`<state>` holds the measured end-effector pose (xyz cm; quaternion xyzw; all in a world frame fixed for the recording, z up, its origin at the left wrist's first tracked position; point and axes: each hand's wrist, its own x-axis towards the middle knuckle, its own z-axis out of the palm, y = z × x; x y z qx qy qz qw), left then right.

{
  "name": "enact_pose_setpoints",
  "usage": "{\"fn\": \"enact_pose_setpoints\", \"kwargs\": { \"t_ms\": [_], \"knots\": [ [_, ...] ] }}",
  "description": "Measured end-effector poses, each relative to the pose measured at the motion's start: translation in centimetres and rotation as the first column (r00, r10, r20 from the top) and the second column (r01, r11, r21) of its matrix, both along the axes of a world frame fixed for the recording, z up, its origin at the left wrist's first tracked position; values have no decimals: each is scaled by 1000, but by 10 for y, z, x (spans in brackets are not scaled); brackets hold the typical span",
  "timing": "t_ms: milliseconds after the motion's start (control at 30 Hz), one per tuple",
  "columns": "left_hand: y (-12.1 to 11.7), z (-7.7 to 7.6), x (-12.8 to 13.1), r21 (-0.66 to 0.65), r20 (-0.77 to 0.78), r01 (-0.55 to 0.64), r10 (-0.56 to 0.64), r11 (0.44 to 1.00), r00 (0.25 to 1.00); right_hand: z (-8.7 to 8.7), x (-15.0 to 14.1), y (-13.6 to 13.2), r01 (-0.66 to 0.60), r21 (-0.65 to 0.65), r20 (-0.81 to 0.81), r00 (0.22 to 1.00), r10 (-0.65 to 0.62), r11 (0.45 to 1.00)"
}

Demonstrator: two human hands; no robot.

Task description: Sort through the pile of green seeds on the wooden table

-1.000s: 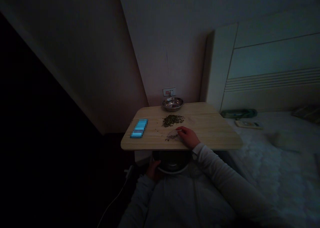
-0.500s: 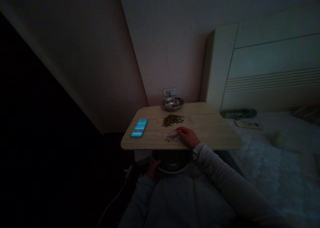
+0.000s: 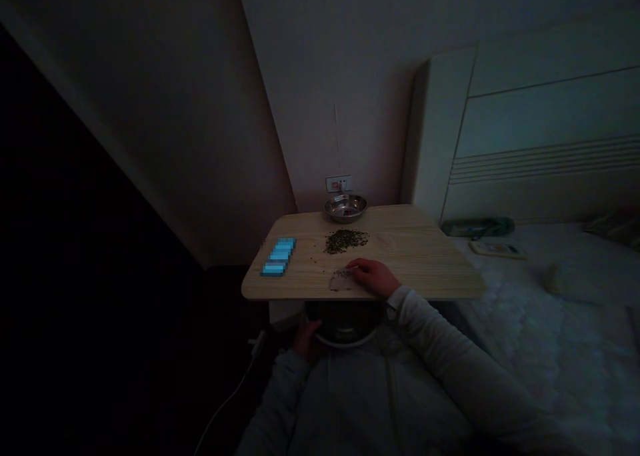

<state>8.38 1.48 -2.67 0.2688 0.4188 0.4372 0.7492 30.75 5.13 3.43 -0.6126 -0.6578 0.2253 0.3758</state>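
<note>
My right hand (image 3: pixel 373 276) rests on a small wooden table (image 3: pixel 425 256), fingers curled over a pale flat scrap (image 3: pixel 341 281) with a few dark bits on it, near the front edge. A heap of small dark seeds or beans (image 3: pixel 345 240) lies just beyond it. Under the table's front edge, my left hand (image 3: pixel 306 339) grips the rim of a dark round bowl with a pale rim (image 3: pixel 344 324) held in my lap. The room is very dim, so fine detail is lost.
A steel bowl (image 3: pixel 345 207) stands at the table's back edge below a wall socket (image 3: pixel 339 184). A glowing blue phone (image 3: pixel 279 257) lies at the table's left. A bed (image 3: pixel 550 309) with a remote (image 3: pixel 497 248) is to the right. A white cable (image 3: pixel 225 403) runs down left.
My right hand has drawn the pale scrap and the loose dark bits toward the table's front edge. My left hand and the bowl have stayed put.
</note>
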Motion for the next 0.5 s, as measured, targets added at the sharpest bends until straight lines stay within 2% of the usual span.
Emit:
{"fn": "enact_pose_setpoints", "kwargs": {
  "t_ms": [167, 333, 400, 500],
  "knots": [
    [9, -9, -3, -13, -18, -15, 14, 1000, 1000, 5, 0, -4, -101, -28, -64, 993, 99, 994],
    [10, -13, -5, -75, -25, 23, -25, 997, 999, 6, 0, -4, -157, -86, -232, 963, 133, 984],
    [10, -14, -4, -89, 1, 42, -42, 995, 999, 5, 1, -3, -131, -79, -299, 949, 102, 988],
    [10, -17, -2, -86, 27, 34, -32, 996, 999, 3, 4, 0, 1, -28, -361, 933, -11, 1000]
  ]
}}
